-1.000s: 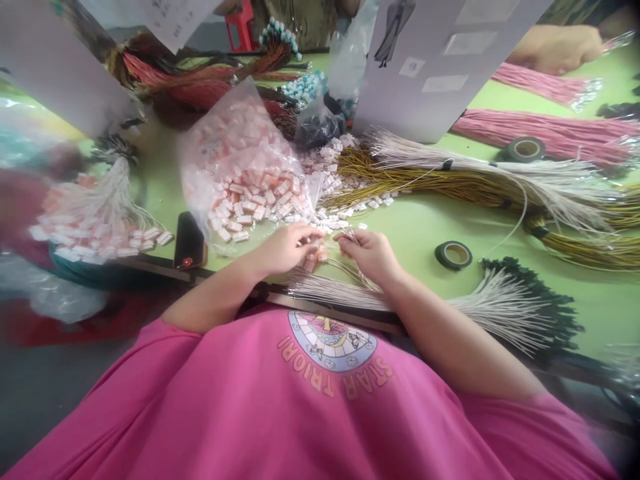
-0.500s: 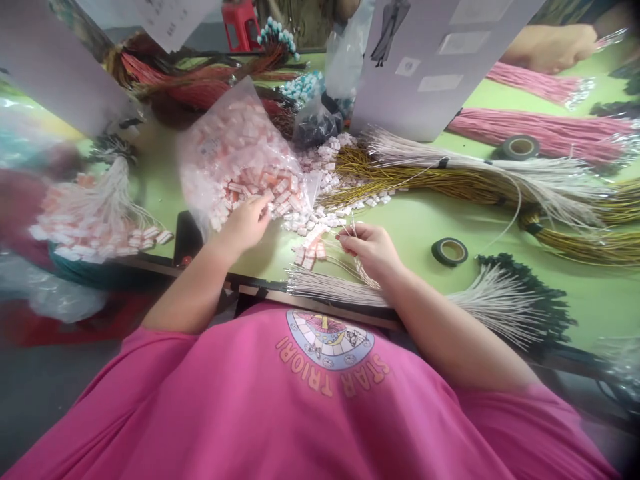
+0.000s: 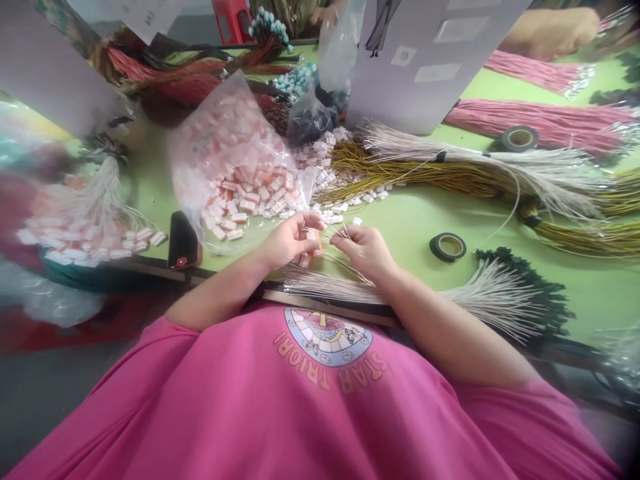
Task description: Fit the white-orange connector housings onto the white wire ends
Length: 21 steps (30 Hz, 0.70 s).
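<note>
My right hand (image 3: 364, 252) pinches thin white wires (image 3: 345, 231) over the front of the table. Close to its left, my left hand (image 3: 291, 240) has its fingers curled at the wire ends; what they hold is too small to make out. Orange-and-white connectors (image 3: 313, 250) lie just beyond and beneath the left fingers, partly hidden. Below both hands, a bundle of white wires (image 3: 330, 285) runs along the table edge, with dark connectors (image 3: 530, 293) at its right end. An open plastic bag (image 3: 220, 140) spills more orange-and-white connectors (image 3: 253, 193) behind my left hand.
A black tape roll (image 3: 449, 247) lies right of my hands. White and yellow wire bundles (image 3: 430, 177) stretch behind it, and pink wires (image 3: 540, 127) lie farther back. Finished-looking white wires with connectors (image 3: 95, 227) sit at left, beside a black holder (image 3: 183, 241). Another person's hand (image 3: 560, 33) is at upper right.
My left hand has left the connectors at the bag and moved right and toward me, close to my right hand. My right hand stays at nearly the same place, still pinching wires.
</note>
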{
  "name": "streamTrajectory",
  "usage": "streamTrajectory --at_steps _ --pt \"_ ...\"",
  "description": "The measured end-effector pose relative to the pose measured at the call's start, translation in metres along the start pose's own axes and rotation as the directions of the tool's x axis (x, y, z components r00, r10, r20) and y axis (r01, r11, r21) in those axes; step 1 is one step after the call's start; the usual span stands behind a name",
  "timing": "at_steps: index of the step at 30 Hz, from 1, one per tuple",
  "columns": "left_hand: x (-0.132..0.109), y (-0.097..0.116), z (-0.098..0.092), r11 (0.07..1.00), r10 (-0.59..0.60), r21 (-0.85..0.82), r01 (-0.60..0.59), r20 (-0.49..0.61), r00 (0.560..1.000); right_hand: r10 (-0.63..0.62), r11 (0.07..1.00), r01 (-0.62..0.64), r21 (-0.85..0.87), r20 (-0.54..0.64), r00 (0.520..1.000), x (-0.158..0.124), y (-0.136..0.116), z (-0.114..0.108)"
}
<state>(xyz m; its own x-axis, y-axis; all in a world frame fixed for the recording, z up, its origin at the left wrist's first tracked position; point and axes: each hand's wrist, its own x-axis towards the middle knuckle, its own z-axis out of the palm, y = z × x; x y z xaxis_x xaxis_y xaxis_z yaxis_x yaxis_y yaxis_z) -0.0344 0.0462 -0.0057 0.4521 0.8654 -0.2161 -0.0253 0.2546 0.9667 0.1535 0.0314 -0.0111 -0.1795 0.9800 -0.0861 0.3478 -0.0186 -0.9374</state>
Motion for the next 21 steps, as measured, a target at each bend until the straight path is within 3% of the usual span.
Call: streamTrajectory --at_steps 5,9,18,21 --pt "-0.003 0.001 0.005 0.994 -0.105 -0.022 0.104 -0.033 0.994 -0.025 0.995 0.022 -0.099 -0.025 0.999 -0.001 0.001 0.002" --pt "-0.003 0.001 0.004 0.992 -0.125 -0.022 0.124 -0.046 0.991 -0.049 0.984 0.045 -0.175 -0.022 0.999 -0.001 0.000 0.002" --pt "-0.001 -0.014 0.004 0.965 0.067 0.255 -0.053 -0.049 0.997 -0.073 0.970 0.086 -0.229 0.063 0.995 -0.001 0.001 0.003" --pt "-0.001 -0.011 0.007 0.936 0.071 0.349 -0.042 -0.070 0.995 -0.077 0.966 0.087 -0.244 0.048 0.996 -0.001 0.001 0.003"
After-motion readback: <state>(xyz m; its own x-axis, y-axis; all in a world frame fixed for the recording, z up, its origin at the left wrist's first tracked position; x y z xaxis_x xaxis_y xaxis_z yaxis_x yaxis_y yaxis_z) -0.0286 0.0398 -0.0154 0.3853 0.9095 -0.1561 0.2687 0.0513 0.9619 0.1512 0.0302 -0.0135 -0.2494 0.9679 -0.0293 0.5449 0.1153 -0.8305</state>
